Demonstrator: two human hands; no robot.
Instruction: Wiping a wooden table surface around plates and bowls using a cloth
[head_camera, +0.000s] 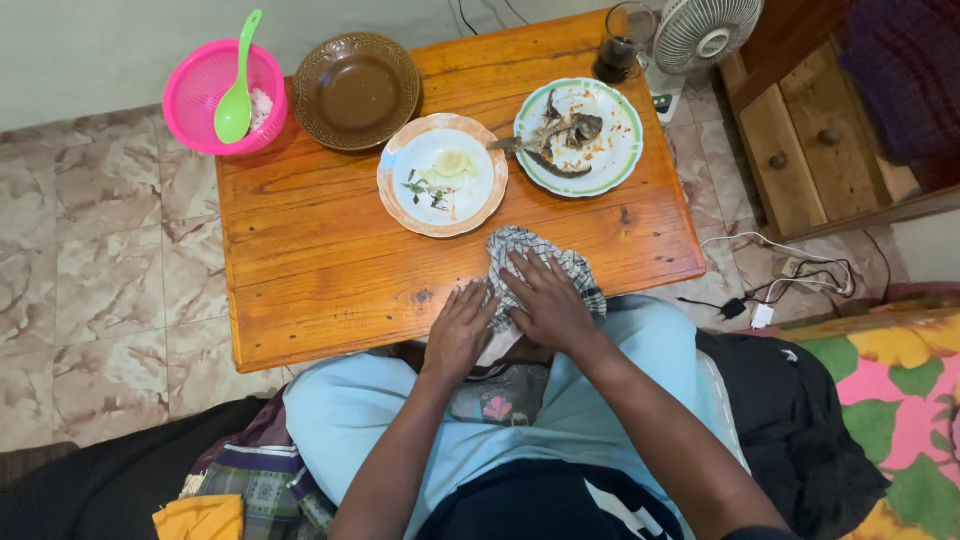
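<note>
A checked grey-and-white cloth (540, 250) lies at the near edge of the wooden table (320, 260). My right hand (548, 302) presses flat on the cloth with fingers spread. My left hand (458, 330) rests at the table's near edge, its fingertips touching the cloth's left side. Beyond the cloth stand a white plate with an orange rim (442, 175) bearing food scraps and a green-rimmed plate (580, 135) with fish bones and a spoon.
An empty brown bowl (357, 90) and a pink basket (222, 95) with a green spoon (238, 85) sit at the table's far left. A glass of dark drink (622, 45) and a small fan (700, 35) are far right. Cables (790, 280) lie on the tiled floor.
</note>
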